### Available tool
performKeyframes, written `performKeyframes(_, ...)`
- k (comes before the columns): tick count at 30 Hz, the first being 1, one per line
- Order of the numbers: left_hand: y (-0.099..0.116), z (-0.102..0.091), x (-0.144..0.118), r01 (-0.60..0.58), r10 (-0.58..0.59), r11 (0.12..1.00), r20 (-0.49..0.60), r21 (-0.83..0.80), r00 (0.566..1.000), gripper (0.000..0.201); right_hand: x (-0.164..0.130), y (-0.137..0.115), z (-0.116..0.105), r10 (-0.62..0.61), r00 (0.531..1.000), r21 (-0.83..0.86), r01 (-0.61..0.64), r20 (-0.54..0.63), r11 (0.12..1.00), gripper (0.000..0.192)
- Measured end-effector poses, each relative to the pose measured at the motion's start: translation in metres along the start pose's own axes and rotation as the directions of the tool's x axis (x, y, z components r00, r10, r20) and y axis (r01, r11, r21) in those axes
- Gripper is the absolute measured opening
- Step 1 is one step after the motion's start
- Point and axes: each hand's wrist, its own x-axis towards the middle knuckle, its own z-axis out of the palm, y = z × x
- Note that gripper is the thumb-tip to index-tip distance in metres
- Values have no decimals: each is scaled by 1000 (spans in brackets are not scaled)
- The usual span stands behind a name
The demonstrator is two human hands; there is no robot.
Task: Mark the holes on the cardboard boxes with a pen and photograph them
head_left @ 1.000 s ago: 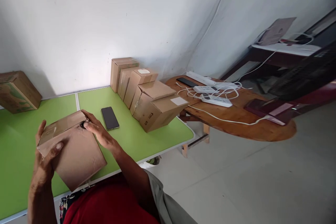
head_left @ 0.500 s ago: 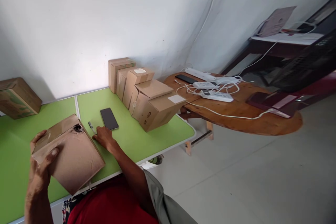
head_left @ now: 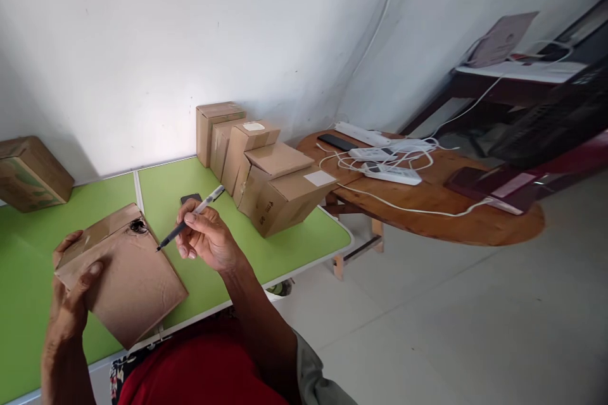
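- At the far left, a cardboard box [head_left: 35, 174] stands by the wall on the green table [head_left: 102, 193], just as it was half a second ago
- Next comes the left hand [head_left: 71, 304], its grip unchanged: it grasps the brown box [head_left: 133, 281] by the left end, thumb on the near face, other fingers round the far side
- That brown box is tilted over the table's near edge; whether its underside rests there I cannot tell
- A dark ragged hole [head_left: 139, 226] at its upper right corner lies uncovered
- The pen [head_left: 202, 205] has changed most: it lay on the table beside the phone and is now in the air, dark end pointing at the box's right edge, touching or just beside it; I cannot tell whether it is capped
- The phone [head_left: 190, 198] is now mostly hidden behind the hand and pen
- The right hand [head_left: 211, 237] has lifted off the table and pinches the pen between thumb and fingers; I judge that one hand now steadies the box while the other has the pen ready beside it
- Farther right, the row of boxes [head_left: 285, 202] looks unmoved, as does the tangle of power strips [head_left: 399, 174] on the wooden table [head_left: 475, 228]
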Motion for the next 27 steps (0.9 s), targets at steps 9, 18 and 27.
performKeyframes(9, 2, 1, -6, 9, -9, 1000, 13, -8, 1000, 97, 2, 21, 14, -118, 991, -151, 109, -58, 982, 42)
performKeyframes(18, -2, -4, -4, 26, -28, 998, 27, 59, 999, 100, 6, 44, 18, -128, 974, -333, 60, -185, 941, 49)
performKeyframes(27, 1, -2, -6, 24, -26, 998, 37, 58, 999, 101, 2, 33, 23, -145, 980, -471, 65, -135, 880, 37)
